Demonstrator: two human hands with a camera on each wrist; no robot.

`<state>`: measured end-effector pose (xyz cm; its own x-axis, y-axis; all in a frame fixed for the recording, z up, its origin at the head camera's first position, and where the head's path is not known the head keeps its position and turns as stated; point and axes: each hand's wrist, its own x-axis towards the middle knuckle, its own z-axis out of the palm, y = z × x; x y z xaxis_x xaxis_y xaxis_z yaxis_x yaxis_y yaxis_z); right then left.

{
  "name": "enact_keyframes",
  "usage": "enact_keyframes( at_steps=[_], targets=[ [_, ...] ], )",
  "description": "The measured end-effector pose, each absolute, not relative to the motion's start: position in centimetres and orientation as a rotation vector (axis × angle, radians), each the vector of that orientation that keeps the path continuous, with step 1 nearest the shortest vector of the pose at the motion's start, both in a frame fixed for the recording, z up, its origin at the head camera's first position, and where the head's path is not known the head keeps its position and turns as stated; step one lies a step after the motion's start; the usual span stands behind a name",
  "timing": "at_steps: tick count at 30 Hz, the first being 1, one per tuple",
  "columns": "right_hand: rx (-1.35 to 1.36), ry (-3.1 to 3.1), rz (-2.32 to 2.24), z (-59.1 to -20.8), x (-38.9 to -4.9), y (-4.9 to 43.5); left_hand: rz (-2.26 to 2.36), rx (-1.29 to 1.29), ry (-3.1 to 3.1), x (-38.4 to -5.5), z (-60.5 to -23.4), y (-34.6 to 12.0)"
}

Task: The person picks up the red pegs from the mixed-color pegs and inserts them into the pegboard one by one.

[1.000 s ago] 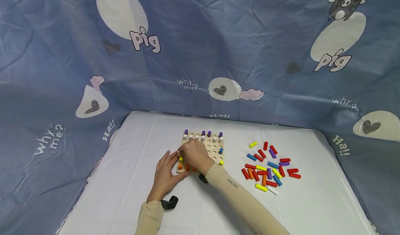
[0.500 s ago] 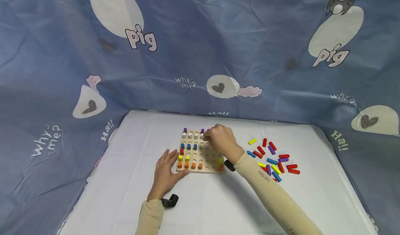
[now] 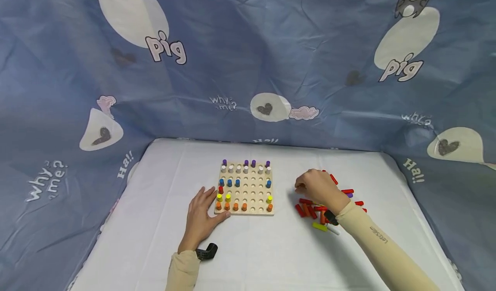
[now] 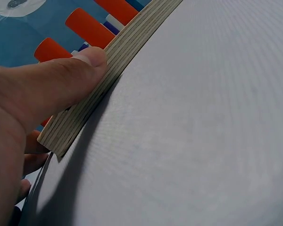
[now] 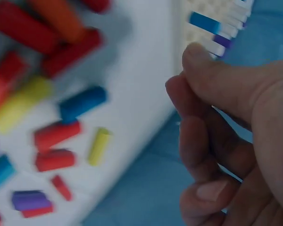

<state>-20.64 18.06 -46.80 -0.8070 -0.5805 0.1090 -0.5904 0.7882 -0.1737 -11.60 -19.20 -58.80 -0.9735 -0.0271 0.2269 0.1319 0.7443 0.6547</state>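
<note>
A wooden pegboard lies on the white table, with coloured pegs standing in some of its holes. My left hand rests at its front left corner. The thumb touches the front edge beside the orange pegs, and the other fingers lie along the left side. My right hand is over the near left part of the loose pegs. In the right wrist view its fingers are loosely bent, thumb close to the index finger, and nothing shows between them. A red peg stands in the left column.
Loose red, blue, yellow, purple and orange pegs lie scattered to the right, partly hidden under my right hand. A white peg lies at their near side. Behind the table hangs a blue printed cloth.
My right hand has moved from the left side of the pegboard, across it, to the loose pegs, uncovering the red peg. My left hand stays at the corner. The head view has shifted slightly.
</note>
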Motion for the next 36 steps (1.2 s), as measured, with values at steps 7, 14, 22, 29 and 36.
enact_keyframes(
  at_steps=[7, 14, 22, 29, 36],
  targets=[
    [0.900, -3.108, 0.394, -49.1, -18.7, 19.3, -1.056, -0.083, -2.721, -11.5, -58.8, -19.3],
    [0.868, -3.153, 0.377, -50.9, -17.8, 19.1, -1.045, -0.079, -2.716, -11.2, -58.8, -19.1],
    [0.921, -3.111, 0.456, -51.8, -17.7, 18.7, -1.058, -0.043, -2.743, -11.1, -58.9, -19.1],
    [0.853, -3.162, 0.480, -51.5, -17.9, 18.4, -1.041, -0.045, -2.747, -11.2, -58.8, -19.1],
    [0.783, -3.185, 0.566, -51.3, -18.1, 18.3, -1.033, -0.059, -2.743, -11.3, -58.6, -19.1]
  ],
)
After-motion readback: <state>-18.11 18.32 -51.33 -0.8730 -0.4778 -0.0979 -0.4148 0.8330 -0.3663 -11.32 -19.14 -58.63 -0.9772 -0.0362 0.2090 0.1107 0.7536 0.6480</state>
